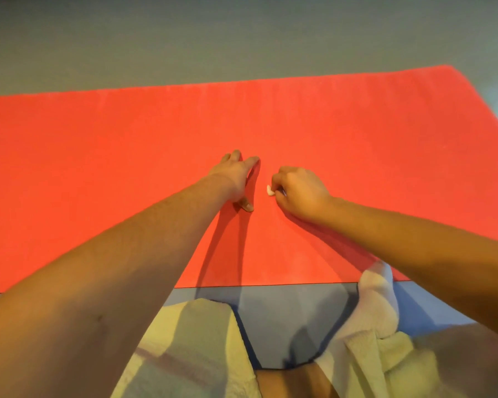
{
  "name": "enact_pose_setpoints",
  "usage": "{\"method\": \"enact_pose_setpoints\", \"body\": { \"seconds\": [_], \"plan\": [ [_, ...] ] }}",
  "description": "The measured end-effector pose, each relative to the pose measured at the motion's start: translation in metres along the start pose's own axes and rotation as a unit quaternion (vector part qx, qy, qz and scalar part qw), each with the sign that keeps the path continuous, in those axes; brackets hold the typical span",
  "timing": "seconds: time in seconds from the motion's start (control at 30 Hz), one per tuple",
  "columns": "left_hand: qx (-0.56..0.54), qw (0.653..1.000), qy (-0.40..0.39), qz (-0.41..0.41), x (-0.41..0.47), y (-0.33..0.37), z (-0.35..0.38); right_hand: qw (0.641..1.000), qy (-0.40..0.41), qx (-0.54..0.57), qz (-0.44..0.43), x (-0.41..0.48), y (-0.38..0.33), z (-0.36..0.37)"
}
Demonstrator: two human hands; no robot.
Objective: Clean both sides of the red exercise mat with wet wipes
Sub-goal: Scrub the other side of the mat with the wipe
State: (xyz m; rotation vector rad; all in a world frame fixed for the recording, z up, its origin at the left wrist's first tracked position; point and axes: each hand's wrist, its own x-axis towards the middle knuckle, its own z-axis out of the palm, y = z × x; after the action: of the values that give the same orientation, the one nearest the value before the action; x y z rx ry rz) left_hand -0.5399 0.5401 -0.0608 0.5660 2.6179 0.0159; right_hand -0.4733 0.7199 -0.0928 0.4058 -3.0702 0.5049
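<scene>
The red exercise mat [112,168] lies flat across the floor, spanning the whole width of the view. My left hand [237,178] presses flat on the mat near its middle, fingers spread and straight. Just to its right, my right hand [298,192] is curled into a fist on the mat and grips a small bunched white wet wipe [270,190]; only a bit of the wipe shows past the fingers.
Grey floor [213,38] stretches beyond the mat's far edge. Near me, a blue-grey floor strip [293,305] borders the mat's front edge. My knees in pale yellow-green shorts [190,340] and a white sock [377,294] are at the bottom.
</scene>
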Motion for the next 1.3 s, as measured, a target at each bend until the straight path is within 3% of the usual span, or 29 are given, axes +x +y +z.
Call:
{"method": "enact_pose_setpoints", "body": {
  "seconds": [0.13, 0.4, 0.7, 0.97, 1.2, 1.3],
  "plan": [
    [0.021, 0.999, -0.036, -0.012, 0.002, 0.004, -0.008, 0.997, 0.021, 0.013, 0.077, 0.028, 0.0, -0.001],
    [0.032, 0.999, 0.006, -0.022, 0.017, 0.009, -0.018, 1.0, -0.02, -0.015, -0.019, -0.034, -0.005, 0.0],
    [0.014, 0.999, -0.005, -0.03, 0.024, 0.001, -0.013, 0.993, 0.034, -0.008, 0.116, 0.027, -0.003, 0.001],
    [0.053, 0.997, -0.038, -0.03, 0.035, 0.002, -0.017, 0.997, -0.02, -0.073, 0.035, -0.025, -0.017, 0.002],
    [0.062, 0.996, -0.045, -0.034, 0.037, 0.002, -0.018, 0.99, 0.021, -0.038, 0.132, 0.024, -0.013, -0.002],
    [0.062, 0.996, -0.05, -0.04, 0.038, 0.0, -0.021, 0.989, 0.019, -0.059, 0.131, 0.014, -0.021, -0.002]
  ]
}}
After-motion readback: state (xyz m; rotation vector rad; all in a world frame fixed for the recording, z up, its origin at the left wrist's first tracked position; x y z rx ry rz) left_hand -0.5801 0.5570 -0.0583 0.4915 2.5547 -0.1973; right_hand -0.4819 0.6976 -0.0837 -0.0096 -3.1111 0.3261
